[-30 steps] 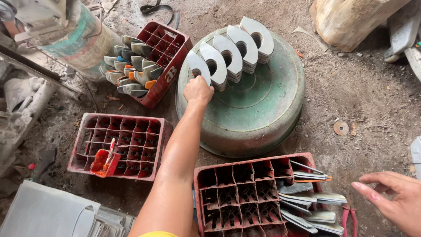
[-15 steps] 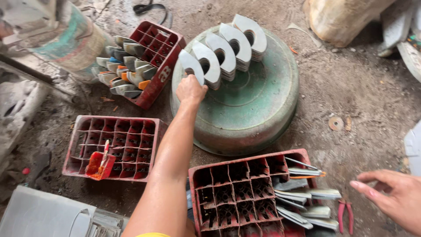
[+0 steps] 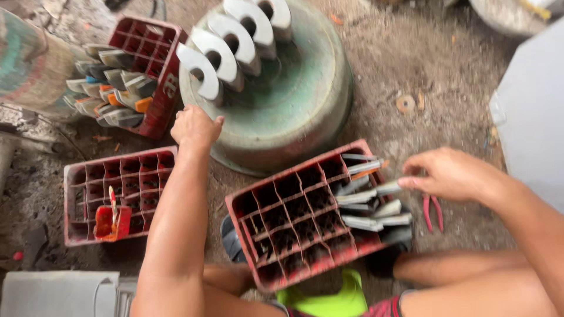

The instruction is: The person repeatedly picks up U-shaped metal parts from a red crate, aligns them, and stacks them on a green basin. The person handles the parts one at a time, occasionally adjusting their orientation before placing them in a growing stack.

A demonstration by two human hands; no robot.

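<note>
A: We are noting that the round green base [image 3: 282, 111] is losing its top to the upper edge, along with the farthest grey curved piece [image 3: 276, 12].

B: We are seeing the left hand [image 3: 195, 128] curled, its palm and fingertips facing away, so any contact is staying unclear. The right hand [image 3: 452, 174] is blurring at the fingers.

A: The near red crate [image 3: 305, 214] is hiding whatever dark thing is lying beneath it. The grey slab [image 3: 529, 111] is running off the right edge.
</note>
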